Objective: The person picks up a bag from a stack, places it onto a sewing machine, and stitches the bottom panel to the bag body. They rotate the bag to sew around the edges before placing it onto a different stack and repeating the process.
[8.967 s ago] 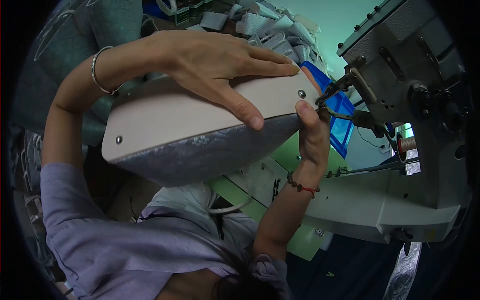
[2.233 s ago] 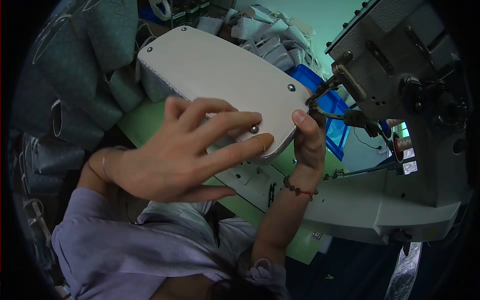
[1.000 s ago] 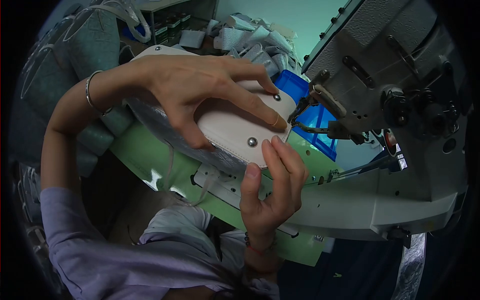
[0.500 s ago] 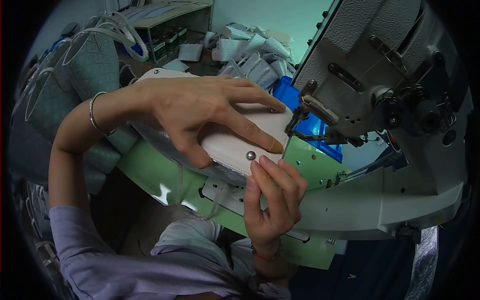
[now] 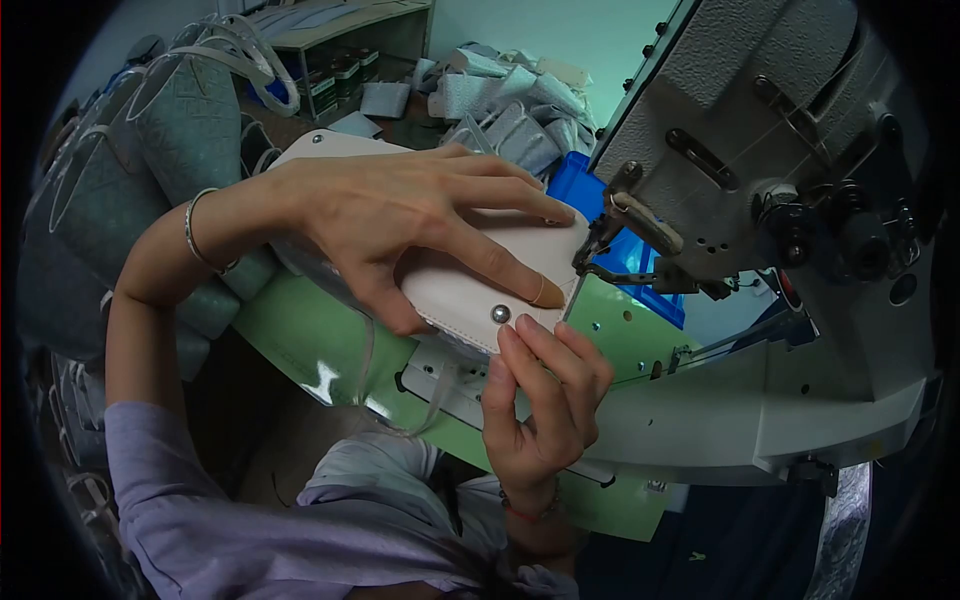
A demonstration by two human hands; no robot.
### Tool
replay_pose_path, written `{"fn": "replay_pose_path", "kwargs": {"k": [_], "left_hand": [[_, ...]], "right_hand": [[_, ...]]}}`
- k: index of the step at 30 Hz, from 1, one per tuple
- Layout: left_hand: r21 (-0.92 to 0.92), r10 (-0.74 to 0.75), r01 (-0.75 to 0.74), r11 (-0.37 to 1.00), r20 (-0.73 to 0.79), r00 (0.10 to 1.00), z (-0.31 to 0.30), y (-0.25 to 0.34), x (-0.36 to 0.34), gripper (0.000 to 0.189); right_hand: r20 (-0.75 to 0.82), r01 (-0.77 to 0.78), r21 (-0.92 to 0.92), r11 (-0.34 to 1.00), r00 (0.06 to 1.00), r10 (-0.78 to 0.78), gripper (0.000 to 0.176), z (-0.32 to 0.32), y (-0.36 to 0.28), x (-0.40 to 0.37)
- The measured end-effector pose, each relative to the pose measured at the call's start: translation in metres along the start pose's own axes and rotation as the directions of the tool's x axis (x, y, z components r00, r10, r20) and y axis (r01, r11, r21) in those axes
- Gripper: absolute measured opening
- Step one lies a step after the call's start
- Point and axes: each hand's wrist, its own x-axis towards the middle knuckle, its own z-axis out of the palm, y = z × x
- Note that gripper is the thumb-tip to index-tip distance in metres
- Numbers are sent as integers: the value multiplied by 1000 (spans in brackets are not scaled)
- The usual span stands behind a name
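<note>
A bag with a pale, smooth, stitched-edge panel [image 5: 450,285] lies by the needle area of a sewing machine [image 5: 690,215]. Round metal studs show near the panel's corners, one of them a silver stud [image 5: 501,314] at the near corner. My left hand [image 5: 420,215] spreads over the panel, fingers stretched and apart, thumb at the near edge. At the near right corner, my right hand [image 5: 545,395] pinches the bag's edge between curled fingers and thumb. The bag's underside is hidden.
Several grey bags with handles [image 5: 185,150] crowd the left. More silvery pieces [image 5: 515,100] are heaped at the back, near a shelf table [image 5: 345,28]. A blue tray [image 5: 572,183] sits behind the machine head. The green work surface [image 5: 290,330] runs beneath the bag.
Both hands and the bag hold nearly the same place. The view has shifted slightly; the right hand's fingers sit marginally differently at the bag's edge.
</note>
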Motion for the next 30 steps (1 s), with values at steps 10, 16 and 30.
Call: {"fn": "replay_pose_path", "kwargs": {"k": [10, 16, 30], "left_hand": [[-56, 24, -27, 998, -42, 999, 1, -7, -3, 71], [-67, 86, -92, 993, -94, 992, 4, -18, -5, 78], [-140, 61, -74, 987, -94, 994, 1, -19, 0, 79]], "right_hand": [[-58, -24, 102, 995, 998, 30, 21, 1, 7, -2], [-70, -7, 69, 998, 997, 12, 21, 3, 8, -2], [-90, 1, 78, 997, 996, 6, 18, 2, 16, 3]]}}
